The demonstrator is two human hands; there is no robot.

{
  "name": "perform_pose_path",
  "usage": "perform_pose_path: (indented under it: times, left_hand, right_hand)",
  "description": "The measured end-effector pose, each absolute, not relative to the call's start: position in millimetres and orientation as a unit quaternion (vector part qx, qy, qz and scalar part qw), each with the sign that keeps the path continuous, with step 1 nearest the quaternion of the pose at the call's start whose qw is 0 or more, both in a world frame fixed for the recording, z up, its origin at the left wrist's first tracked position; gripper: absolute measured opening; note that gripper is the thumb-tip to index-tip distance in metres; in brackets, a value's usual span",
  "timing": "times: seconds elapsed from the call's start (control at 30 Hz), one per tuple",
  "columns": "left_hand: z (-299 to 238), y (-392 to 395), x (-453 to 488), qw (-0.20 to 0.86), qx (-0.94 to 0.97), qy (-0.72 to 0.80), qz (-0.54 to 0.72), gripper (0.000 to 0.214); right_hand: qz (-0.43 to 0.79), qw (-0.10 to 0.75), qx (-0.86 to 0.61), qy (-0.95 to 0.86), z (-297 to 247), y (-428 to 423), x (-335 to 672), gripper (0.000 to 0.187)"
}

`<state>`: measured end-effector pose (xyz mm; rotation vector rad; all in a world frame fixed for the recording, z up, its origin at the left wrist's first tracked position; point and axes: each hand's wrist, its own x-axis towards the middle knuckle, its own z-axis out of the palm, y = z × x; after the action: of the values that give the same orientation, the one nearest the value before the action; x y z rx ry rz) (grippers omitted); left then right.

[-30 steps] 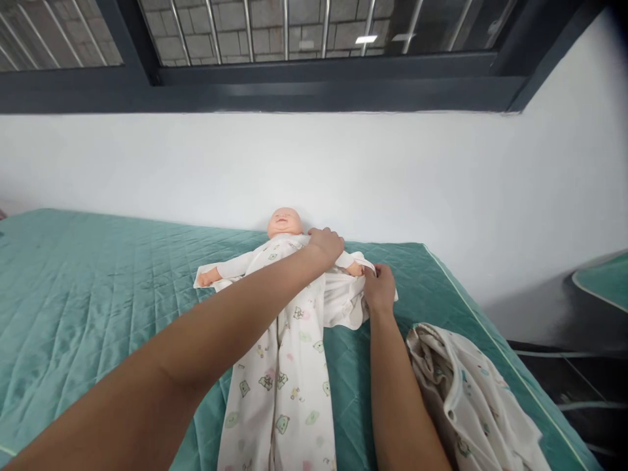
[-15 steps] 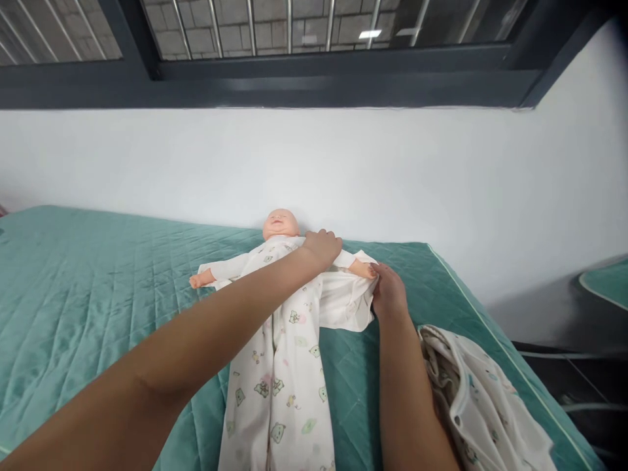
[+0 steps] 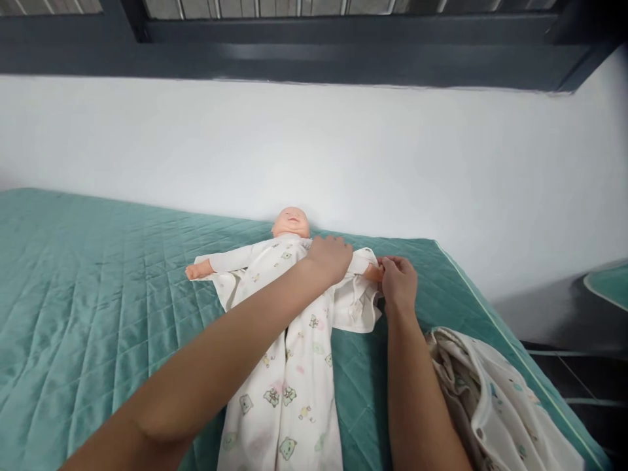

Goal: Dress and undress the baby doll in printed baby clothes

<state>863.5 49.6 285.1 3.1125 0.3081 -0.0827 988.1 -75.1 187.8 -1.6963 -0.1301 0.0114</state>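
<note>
A baby doll (image 3: 291,223) lies on its back with its head toward the wall and its arms spread. It wears a white romper (image 3: 294,373) printed with small bears, over or with a white cloth (image 3: 356,307) spread under the arm on the right. My left hand (image 3: 331,258) reaches across the doll and is wrapped over its upper sleeve at the shoulder on the right. My right hand (image 3: 398,281) pinches the doll's hand (image 3: 374,273) at the end of that sleeve; the fingertips are partly hidden.
A green quilted mattress (image 3: 122,294) carries the doll and reaches to a white wall (image 3: 245,144). Bundled printed clothing (image 3: 510,405) lies by my right forearm, near the mattress's right edge. A dark window frame (image 3: 314,52) runs above.
The view has tipped downward. My right hand has shifted slightly right on the doll's hand, and the sleeve there sits differently. My left hand stays on the sleeve.
</note>
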Motion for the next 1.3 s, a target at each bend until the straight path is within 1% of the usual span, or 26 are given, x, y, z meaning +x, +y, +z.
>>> perform_pose_path:
  times: [0.1,0.17,0.2,0.23,0.33,0.43,0.53,0.67,0.8,1.0,1.17,1.3]
  left_hand:
    - [284.0,67.2,813.9,0.109,0.979,0.119,0.121,0.027]
    - [274.5,85.5,781.2,0.203,0.937,0.179,0.221,0.029]
    - [267.7,95.2,768.2,0.247,0.91,0.211,0.258,0.028]
    - [260.4,104.5,758.5,0.289,0.884,0.236,0.281,0.028]
    - [241.8,123.9,747.9,0.388,0.838,0.247,0.291,0.03]
    - [233.6,129.4,753.6,0.441,0.822,0.216,0.288,0.033]
    - [231.9,128.4,758.5,0.465,0.815,0.198,0.284,0.035]
    - [230.7,127.3,756.8,0.492,0.803,0.198,0.273,0.037]
    - [230.0,126.6,755.4,0.489,0.811,0.18,0.267,0.041]
    - [233.0,124.2,758.5,0.471,0.824,0.203,0.242,0.052]
    - [234.7,123.9,758.9,0.459,0.831,0.199,0.244,0.042]
    - [236.6,122.4,758.7,0.434,0.841,0.198,0.255,0.033]
  right_hand:
    - [-0.056,0.575,-0.809,-0.11,194.5,-71.4,980.7,0.022]
    - [-0.095,0.511,-0.838,-0.169,199.7,-62.7,968.7,0.027]
    - [-0.101,0.493,-0.84,-0.201,202.2,-56.5,960.2,0.03]
    - [-0.095,0.491,-0.835,-0.23,204.7,-49.6,950.3,0.032]
    - [-0.028,0.533,-0.791,-0.3,210.9,-29.4,917.9,0.037]
    - [0.041,0.543,-0.755,-0.365,214.6,-18.8,894.9,0.04]
    - [0.105,0.529,-0.737,-0.407,215.9,-19.4,889.7,0.044]
    - [0.162,0.504,-0.73,-0.433,217.0,-24.6,897.0,0.058]
    - [0.202,0.493,-0.708,-0.463,220.7,-26.3,900.0,0.065]
    - [0.233,0.478,-0.718,-0.449,225.0,-26.4,898.8,0.073]
    - [0.221,0.471,-0.73,-0.444,224.5,-24.5,899.9,0.076]
    - [0.203,0.472,-0.735,-0.442,228.2,-23.6,896.3,0.072]
